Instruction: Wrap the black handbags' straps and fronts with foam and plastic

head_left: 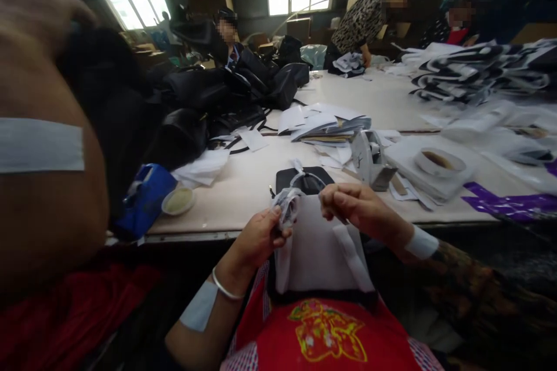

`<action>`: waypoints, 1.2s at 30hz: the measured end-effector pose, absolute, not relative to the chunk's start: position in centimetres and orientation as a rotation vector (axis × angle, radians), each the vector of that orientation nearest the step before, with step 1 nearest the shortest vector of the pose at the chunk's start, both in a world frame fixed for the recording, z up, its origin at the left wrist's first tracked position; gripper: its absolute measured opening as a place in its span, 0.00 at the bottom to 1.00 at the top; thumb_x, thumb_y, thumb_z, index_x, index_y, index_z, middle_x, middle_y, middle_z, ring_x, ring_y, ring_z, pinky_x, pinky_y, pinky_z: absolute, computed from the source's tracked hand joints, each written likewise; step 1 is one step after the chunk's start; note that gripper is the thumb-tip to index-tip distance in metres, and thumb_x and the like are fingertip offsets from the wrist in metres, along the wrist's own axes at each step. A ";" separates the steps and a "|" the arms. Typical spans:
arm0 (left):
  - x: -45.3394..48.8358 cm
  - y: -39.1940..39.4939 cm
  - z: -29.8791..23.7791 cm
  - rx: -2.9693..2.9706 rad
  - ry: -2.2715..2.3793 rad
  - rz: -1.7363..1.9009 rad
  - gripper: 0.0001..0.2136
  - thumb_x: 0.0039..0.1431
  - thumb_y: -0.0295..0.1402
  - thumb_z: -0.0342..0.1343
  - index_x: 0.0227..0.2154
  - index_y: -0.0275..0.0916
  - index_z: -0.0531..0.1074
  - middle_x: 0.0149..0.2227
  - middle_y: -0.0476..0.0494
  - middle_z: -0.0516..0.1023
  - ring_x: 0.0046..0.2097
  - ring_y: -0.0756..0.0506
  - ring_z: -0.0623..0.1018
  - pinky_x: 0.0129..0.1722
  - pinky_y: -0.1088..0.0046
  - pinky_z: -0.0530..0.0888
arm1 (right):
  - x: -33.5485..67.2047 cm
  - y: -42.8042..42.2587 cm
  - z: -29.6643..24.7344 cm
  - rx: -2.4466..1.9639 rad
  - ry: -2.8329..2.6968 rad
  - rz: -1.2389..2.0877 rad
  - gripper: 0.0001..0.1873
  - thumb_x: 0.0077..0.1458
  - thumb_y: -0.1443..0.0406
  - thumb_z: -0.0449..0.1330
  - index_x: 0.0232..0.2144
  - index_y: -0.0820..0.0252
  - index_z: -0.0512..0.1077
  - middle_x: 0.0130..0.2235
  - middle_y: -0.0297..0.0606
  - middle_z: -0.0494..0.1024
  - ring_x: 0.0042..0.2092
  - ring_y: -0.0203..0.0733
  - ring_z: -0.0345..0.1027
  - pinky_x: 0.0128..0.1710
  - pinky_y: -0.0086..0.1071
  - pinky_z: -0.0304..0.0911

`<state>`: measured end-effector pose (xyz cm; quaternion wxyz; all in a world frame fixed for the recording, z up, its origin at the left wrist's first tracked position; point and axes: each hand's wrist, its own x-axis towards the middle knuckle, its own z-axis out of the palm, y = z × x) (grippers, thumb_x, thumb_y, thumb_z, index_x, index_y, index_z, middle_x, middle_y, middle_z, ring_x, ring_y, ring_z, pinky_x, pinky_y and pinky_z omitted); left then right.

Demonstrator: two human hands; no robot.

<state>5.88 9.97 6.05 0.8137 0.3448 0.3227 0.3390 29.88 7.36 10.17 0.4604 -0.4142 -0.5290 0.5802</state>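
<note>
My left hand [263, 235] is closed around a crumpled, whitish wad of thin wrapping [288, 207], held above the near table edge. A thin greyish loop [311, 175] arches from near the wad toward my right hand [352, 203]. My right fingers are pinched together; what they hold, if anything, is hidden. Between and below both hands a black bag [285, 177] leans against the table edge, most of its near face covered by a white sheet [319, 258]. A rolled white strip [348, 249] lies on the sheet's right side.
A blue tape dispenser [145, 197] and a small dish [177, 201] stand left; a grey tape dispenser [372, 159] and tape roll [439, 163] lie right. Black bags [195, 93] pile up left, papers [326, 122] lie ahead. A bare arm [52, 98] is close at left; other people work behind.
</note>
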 end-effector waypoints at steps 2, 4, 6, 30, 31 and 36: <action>5.6 9.9 6.0 0.709 0.677 0.735 0.18 0.57 0.44 0.64 0.37 0.32 0.73 0.33 0.44 0.72 0.26 0.55 0.68 0.18 0.84 0.54 | 28.5 7.2 9.3 -1.122 -1.363 1.456 0.19 0.52 0.58 0.66 0.44 0.62 0.75 0.24 0.32 0.75 0.23 0.33 0.65 0.22 0.27 0.59; 5.5 9.7 6.0 0.700 0.690 0.750 0.18 0.56 0.44 0.65 0.37 0.32 0.73 0.32 0.45 0.72 0.26 0.54 0.69 0.18 0.84 0.56 | 27.2 6.9 8.3 -1.244 -1.394 1.428 0.23 0.51 0.62 0.66 0.50 0.62 0.73 0.24 0.30 0.74 0.21 0.32 0.65 0.20 0.25 0.58; 5.5 9.5 6.0 0.712 0.719 0.769 0.18 0.55 0.44 0.66 0.35 0.32 0.72 0.30 0.46 0.71 0.26 0.54 0.69 0.18 0.84 0.56 | 26.2 6.8 7.5 -1.354 -1.386 1.408 0.18 0.51 0.63 0.64 0.45 0.63 0.74 0.25 0.31 0.76 0.19 0.31 0.64 0.18 0.25 0.57; 4.7 15.5 4.3 1.127 0.992 0.890 0.20 0.53 0.49 0.64 0.28 0.36 0.69 0.22 0.50 0.68 0.23 0.53 0.66 0.19 0.79 0.59 | 31.2 4.8 7.2 -1.476 -1.164 1.260 0.10 0.49 0.63 0.62 0.32 0.60 0.66 0.23 0.28 0.72 0.21 0.31 0.66 0.19 0.24 0.60; 4.7 16.3 4.3 1.135 1.010 0.899 0.18 0.54 0.47 0.65 0.28 0.36 0.70 0.22 0.50 0.68 0.23 0.53 0.66 0.19 0.79 0.59 | 31.4 4.8 7.3 -1.483 -1.149 1.244 0.10 0.49 0.62 0.62 0.32 0.60 0.67 0.23 0.28 0.72 0.21 0.30 0.65 0.19 0.23 0.60; 6.3 19.4 4.6 1.187 1.092 0.930 0.13 0.58 0.39 0.63 0.27 0.35 0.70 0.21 0.51 0.68 0.22 0.54 0.66 0.21 0.79 0.58 | 32.7 5.4 6.8 -1.497 -1.043 1.145 0.13 0.51 0.60 0.64 0.36 0.59 0.67 0.27 0.31 0.75 0.21 0.31 0.66 0.18 0.25 0.61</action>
